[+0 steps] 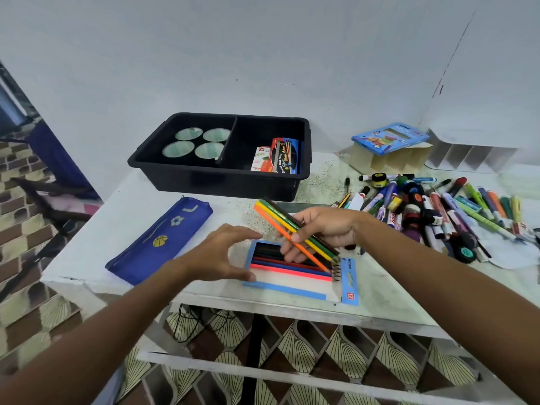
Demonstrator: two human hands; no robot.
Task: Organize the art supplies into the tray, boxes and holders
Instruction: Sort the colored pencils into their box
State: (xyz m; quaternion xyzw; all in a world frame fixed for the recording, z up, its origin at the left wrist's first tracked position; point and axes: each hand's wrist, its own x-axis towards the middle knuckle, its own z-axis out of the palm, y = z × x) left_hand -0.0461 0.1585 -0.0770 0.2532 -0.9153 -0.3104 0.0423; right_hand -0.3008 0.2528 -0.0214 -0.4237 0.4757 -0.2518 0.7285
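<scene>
R hand (318, 229) grips a bundle of coloured pencils (287, 226), approx 5 visible (orange, yellow, green, dark brown/black, maybe 1 more, hard to split). Bundle's long axis runs diagonal: blunt ends up-left toward the tray, tips down-right, just over the right end of the open pencil box (287, 268). Box lies flat on the table (394, 293) right under the R hand, its long axis roughly left-right, so bundle sits at an angle to the slot; judging from that, the pencils need rotating to line up w/ the ones already inside before they drop in. Inside: several pencils already lying flat, pink one at the near edge, red/blue/dark behind; exact count can't tell.

L hand (225, 252) is spread, fingers relaxed and arched, holding nothing, at the left end of the box; thumb looks to touch the box's near-left corner, prob. steadying it. R hand is the one carrying.

Counts: 1 black tray (181, 171) w/ 2 compartments, left has 4 round lidded tubs (198, 141), right has 2 flat packs (276, 156). 1 blue pencil pouch (157, 241) left of box. 1 blue box (390, 137) on a cardboard divider holder (380, 162) far right. Big loose pile of markers/pens (438, 211) right of R hand, too many to count.
</scene>
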